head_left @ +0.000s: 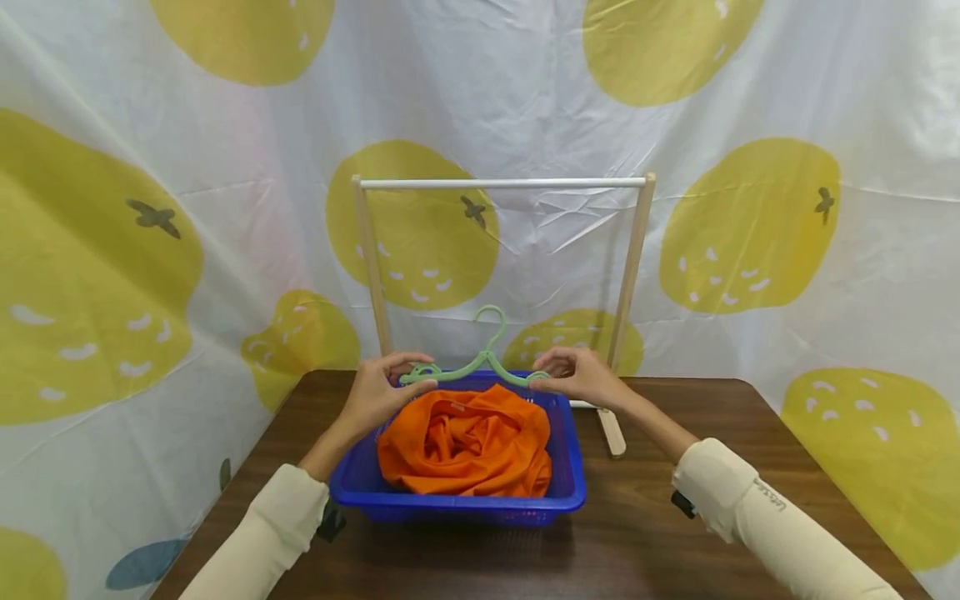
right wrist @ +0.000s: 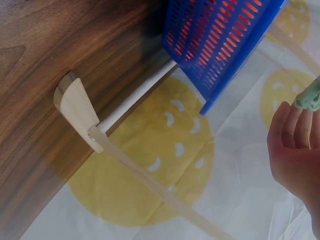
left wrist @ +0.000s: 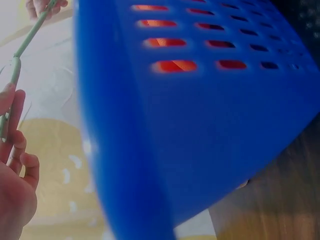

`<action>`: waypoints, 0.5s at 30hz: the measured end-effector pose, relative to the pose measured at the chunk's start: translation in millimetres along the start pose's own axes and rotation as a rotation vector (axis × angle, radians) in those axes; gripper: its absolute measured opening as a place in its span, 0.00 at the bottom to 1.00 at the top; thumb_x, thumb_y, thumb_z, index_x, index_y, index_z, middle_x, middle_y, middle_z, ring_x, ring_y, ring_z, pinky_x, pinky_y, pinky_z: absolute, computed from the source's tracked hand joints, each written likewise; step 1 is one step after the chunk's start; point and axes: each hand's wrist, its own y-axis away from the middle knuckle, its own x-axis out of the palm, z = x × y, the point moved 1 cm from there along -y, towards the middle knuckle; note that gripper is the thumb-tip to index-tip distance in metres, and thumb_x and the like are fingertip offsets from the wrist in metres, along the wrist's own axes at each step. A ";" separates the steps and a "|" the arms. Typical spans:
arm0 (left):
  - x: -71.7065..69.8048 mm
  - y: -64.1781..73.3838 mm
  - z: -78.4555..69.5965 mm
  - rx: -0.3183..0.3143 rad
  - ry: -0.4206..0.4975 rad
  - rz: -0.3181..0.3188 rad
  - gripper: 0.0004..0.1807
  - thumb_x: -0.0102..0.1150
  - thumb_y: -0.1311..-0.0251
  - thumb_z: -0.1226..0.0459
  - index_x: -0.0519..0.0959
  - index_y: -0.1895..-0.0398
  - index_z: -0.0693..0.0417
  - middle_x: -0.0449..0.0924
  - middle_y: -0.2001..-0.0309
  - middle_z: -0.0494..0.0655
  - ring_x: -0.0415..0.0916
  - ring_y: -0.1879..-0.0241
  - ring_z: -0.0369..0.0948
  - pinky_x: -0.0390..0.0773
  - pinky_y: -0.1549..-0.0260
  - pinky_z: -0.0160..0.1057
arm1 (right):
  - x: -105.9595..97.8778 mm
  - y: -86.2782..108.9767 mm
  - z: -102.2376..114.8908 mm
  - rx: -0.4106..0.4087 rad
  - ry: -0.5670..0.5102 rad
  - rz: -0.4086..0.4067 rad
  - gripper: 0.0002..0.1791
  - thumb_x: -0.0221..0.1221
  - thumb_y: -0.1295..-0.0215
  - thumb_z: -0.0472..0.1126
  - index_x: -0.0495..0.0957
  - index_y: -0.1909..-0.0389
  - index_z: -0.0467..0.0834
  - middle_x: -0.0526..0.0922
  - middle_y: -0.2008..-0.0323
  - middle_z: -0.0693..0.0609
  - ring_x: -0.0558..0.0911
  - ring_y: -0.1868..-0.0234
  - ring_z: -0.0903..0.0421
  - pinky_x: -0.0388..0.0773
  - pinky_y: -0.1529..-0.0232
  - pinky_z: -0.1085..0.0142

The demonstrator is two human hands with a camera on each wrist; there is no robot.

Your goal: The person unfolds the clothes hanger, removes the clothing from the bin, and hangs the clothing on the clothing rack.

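Note:
A light green clothes hanger [head_left: 487, 354] is held level above the far part of a blue plastic basket [head_left: 457, 502], its hook pointing up. My left hand [head_left: 377, 390] pinches the hanger's left end between thumb and fingers. At the opposite end, my right hand [head_left: 588, 379] grips the tip the same way. Inside the basket lies a bunched orange garment [head_left: 480, 467], with its opening facing up. The left wrist view shows the left fingers [left wrist: 16, 112] around the hanger beside the basket's slotted wall. In the right wrist view, green plastic [right wrist: 308, 98] shows at the right fingertips.
Behind the basket stands a rack with a white top rail [head_left: 502, 183] and wooden posts [head_left: 633, 267]. Its wooden foot [head_left: 612, 433] rests on the dark brown table [head_left: 675, 517], right of the basket. A white curtain [head_left: 540, 108] with yellow fruit prints surrounds the table's back and sides.

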 end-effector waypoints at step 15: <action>10.3 -7.5 21.4 0.020 0.016 0.027 0.16 0.77 0.44 0.68 0.88 0.51 0.52 0.91 0.57 0.50 0.54 0.86 0.35 0.53 0.87 0.32 | 17.6 -24.4 22.9 -0.043 -0.044 0.011 0.15 0.69 0.32 0.35 0.86 0.46 0.37 0.90 0.58 0.44 0.89 0.59 0.50 0.84 0.57 0.65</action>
